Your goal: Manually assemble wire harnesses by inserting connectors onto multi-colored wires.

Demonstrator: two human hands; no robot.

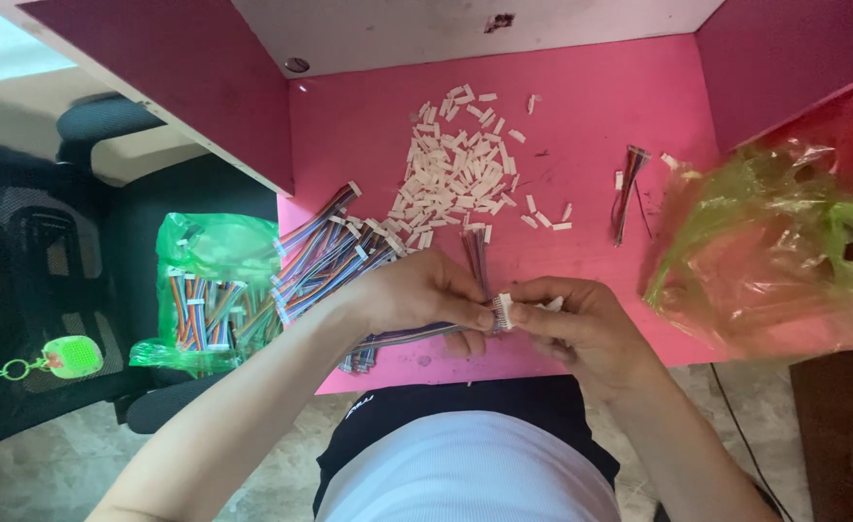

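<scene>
Pink is the table (620, 116), and everything here sits around it. At its right edge lies a big crumpled plastic bag (775, 242), green and clear. Off the table's left edge, on a black chair (107, 222), rests a green bag (209, 290) with striped wire bundles inside. On the table's left part a heap of multicoloured ribbon cables (325, 256) spreads out. Toward the back of the table is a pile of small white connector housings (455, 164). At the near edge of the table the 2 hands meet. The left hand (417, 290) pinches a ribbon cable (407, 336) by its end. The right hand (581, 324) grips a small white connector (504, 311), touching that cable end.
</scene>
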